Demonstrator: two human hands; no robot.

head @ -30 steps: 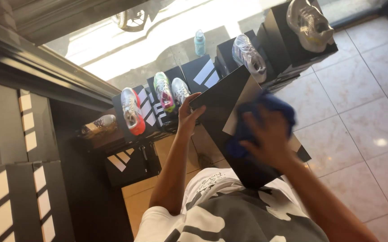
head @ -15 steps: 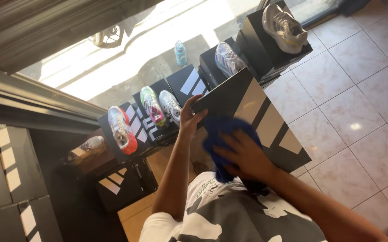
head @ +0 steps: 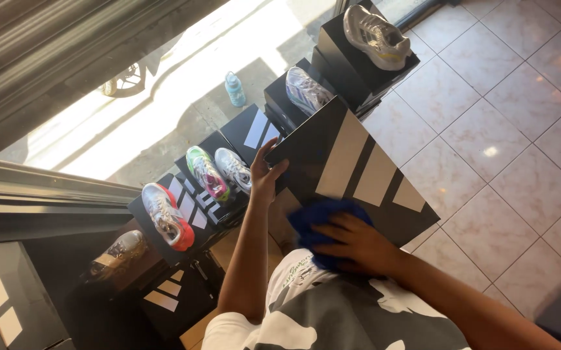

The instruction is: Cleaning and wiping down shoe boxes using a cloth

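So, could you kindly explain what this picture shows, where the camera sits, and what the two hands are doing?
The camera is worn on a person's head and looks down, so both arms are that person's own. The left hand grips the edge of a large black display box with three pale slanted stripes. The right hand presses a crumpled blue cloth against the box. Beyond, by a shop window, sports shoes sit on black boxes, such as a silver and red shoe. A small blue bottle stands near the glass. The floor is pale tile.
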